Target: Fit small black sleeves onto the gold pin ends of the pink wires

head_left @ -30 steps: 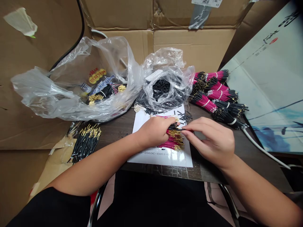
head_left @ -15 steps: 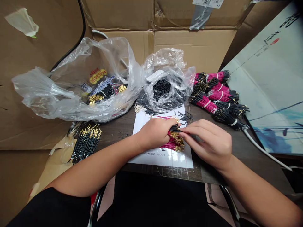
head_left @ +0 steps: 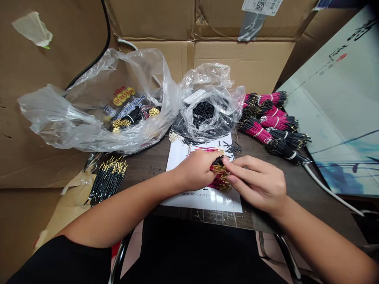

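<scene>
My left hand (head_left: 199, 169) is closed round a small bundle of black wires (head_left: 218, 161), whose dark ends stick out past the thumb. Most of that bundle is hidden inside the fist. My right hand (head_left: 259, 183) is close against it, with one fingertip touching the black ends and the thumb apart below. Nothing shows between those fingers. Under my hands, pink wires with gold pin tips (head_left: 221, 182) lie in a pile on a white printed sheet (head_left: 207, 203). Short black tubes (head_left: 232, 148) are scattered just beyond.
An opened plastic bag of black tubes (head_left: 203, 113) stands behind the sheet. To its left, a larger clear bag (head_left: 68, 132) holds gold-tipped bundles. Banded pink and black bundles (head_left: 259, 130) are stacked at right. Loose black wires (head_left: 108, 179) lie left. Cardboard (head_left: 245, 63) walls the back.
My right fingertips have moved from pinching at the black ends to being apart, one fingertip on them. The left hand keeps its grip. The whole view has shifted slightly.
</scene>
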{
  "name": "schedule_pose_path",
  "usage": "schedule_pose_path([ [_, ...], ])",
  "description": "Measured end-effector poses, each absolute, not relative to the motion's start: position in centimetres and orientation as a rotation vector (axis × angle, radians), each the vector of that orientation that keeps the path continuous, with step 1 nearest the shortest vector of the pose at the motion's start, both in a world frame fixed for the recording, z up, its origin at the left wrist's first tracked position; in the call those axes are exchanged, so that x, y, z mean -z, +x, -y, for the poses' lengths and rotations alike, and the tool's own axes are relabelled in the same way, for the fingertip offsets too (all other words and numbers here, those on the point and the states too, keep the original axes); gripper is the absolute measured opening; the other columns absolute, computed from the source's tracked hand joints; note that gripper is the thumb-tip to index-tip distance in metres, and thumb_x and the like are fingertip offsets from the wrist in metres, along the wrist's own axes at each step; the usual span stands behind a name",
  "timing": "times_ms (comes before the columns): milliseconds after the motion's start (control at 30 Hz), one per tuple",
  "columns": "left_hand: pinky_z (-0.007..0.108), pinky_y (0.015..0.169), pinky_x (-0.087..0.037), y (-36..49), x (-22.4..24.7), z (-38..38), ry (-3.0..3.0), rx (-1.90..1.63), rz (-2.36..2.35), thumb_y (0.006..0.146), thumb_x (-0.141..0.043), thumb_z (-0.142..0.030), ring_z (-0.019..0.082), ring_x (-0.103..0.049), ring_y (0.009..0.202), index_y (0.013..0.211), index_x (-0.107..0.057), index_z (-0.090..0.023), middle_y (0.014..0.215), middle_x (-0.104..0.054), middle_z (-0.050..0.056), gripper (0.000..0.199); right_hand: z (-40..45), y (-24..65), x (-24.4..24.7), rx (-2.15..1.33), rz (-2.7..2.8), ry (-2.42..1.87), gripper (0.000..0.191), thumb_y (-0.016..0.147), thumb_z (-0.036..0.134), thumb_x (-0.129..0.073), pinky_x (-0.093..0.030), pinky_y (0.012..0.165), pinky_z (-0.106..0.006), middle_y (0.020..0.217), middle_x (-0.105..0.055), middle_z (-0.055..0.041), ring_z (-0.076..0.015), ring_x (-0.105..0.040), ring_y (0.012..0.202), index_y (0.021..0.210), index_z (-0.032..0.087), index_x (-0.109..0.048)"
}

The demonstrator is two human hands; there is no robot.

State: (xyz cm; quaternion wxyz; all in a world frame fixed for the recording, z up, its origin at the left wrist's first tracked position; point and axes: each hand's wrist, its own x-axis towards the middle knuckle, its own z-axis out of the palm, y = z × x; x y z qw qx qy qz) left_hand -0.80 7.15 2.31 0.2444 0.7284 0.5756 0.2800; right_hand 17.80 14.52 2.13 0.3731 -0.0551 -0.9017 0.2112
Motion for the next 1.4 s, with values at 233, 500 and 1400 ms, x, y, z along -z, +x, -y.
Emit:
schedule_pose_path([
  [233,0.025,0.066,-0.040,-0.9,-2.1,-7.2,2.012,-0.748,-1.633,0.076,-0.045,-0.009,0.014,-0.054,0.069,0.082,-0.054,-0.016,0.077,-0.063,0.001,0.013,-14.6,17.9,-2.1,-0.560,2.353,-0.143,0.046,0.078,0.006,-0.065,-0.050,0.066,-0.027,0.082,-0.065,-0.0052,-0.0129,-0.059,0.071,0.123,0.016,-0.061],
  [500,0.026,0.066,-0.041,-1.1,-1.9,-7.2,2.004,-0.801,-1.690,0.077,-0.046,-0.010,0.016,-0.057,0.071,0.090,-0.060,-0.017,0.082,-0.067,0.003,0.021,-14.0,18.1,-1.6,-0.175,2.473,-0.145,0.061,0.076,0.011,-0.068,-0.047,0.065,-0.031,0.079,-0.064,-0.0051,-0.0156,-0.055,0.069,0.135,0.010,-0.049],
  [1400,0.023,0.058,-0.033,-0.7,-3.2,-7.1,1.821,-0.828,-1.558,0.095,-0.039,-0.043,0.009,-0.038,0.057,0.064,-0.043,-0.016,0.060,-0.043,-0.004,0.041,-18.5,18.5,-1.6,-0.212,2.395,-0.610,0.030,0.084,0.022,-0.060,-0.048,0.085,-0.040,0.093,-0.065,-0.0064,-0.0214,-0.060,0.086,0.114,0.020,-0.061],
])
